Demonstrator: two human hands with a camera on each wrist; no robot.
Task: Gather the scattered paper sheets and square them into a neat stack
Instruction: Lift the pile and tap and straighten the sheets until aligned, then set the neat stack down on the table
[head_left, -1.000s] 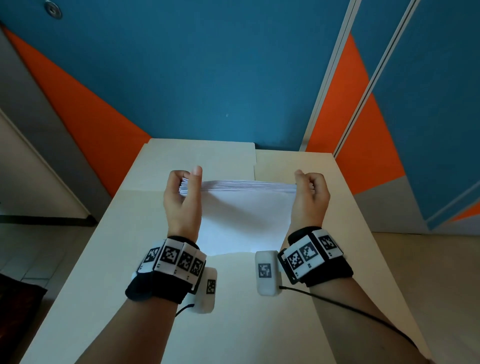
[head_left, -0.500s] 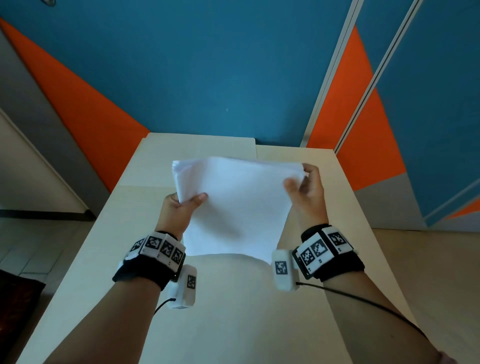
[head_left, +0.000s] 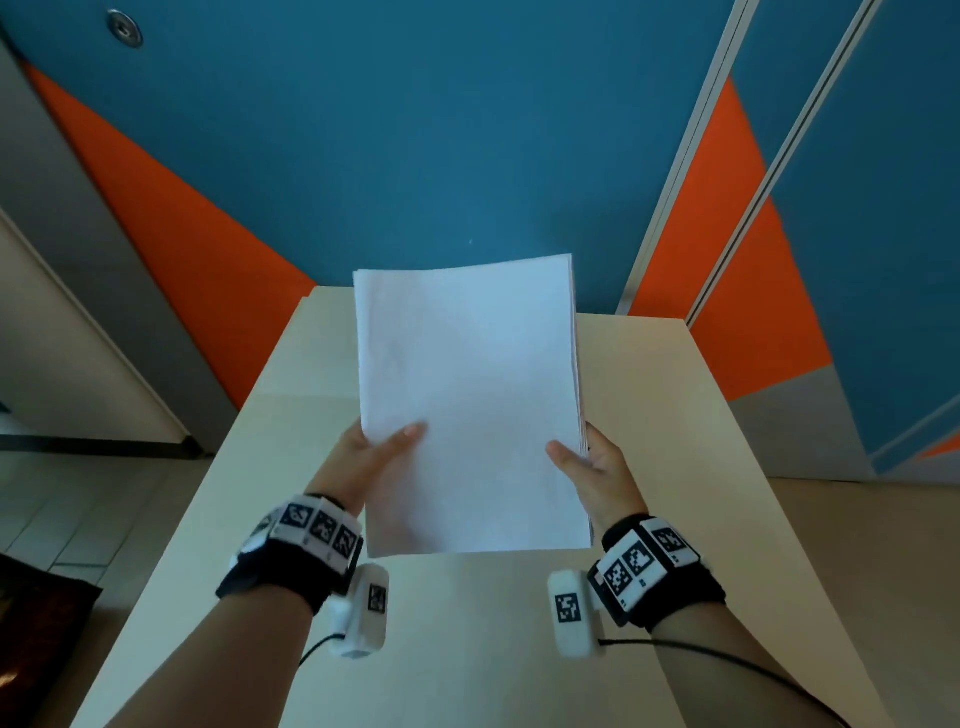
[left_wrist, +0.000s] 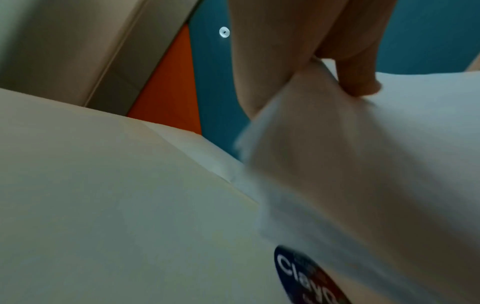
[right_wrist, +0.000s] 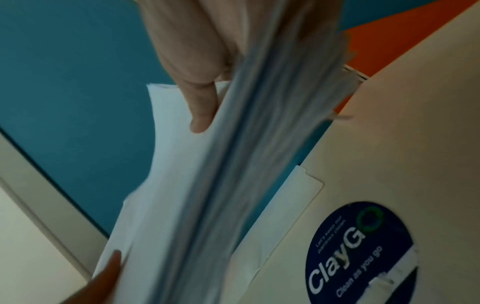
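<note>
A stack of white paper sheets (head_left: 470, 410) stands upright above the beige table (head_left: 670, 415), long side vertical, its face toward me. My left hand (head_left: 371, 457) grips the stack's left edge low down, thumb on the front. My right hand (head_left: 589, 465) grips the right edge at the same height, thumb on the front too. In the right wrist view the sheet edges (right_wrist: 262, 131) look layered and slightly uneven, with the right thumb (right_wrist: 201, 109) pressed on the top sheet. The left wrist view shows the left thumb (left_wrist: 358, 82) on the paper (left_wrist: 363, 174).
The table meets a blue and orange wall (head_left: 395, 156) at the far end. A round dark blue "ClayGo" sticker (right_wrist: 361, 253) lies on the tabletop beneath the stack. Floor drops off on both sides of the table.
The stack went from lying flat between my hands to standing upright with its long side vertical. Both hands shifted from the short ends to the lower side edges.
</note>
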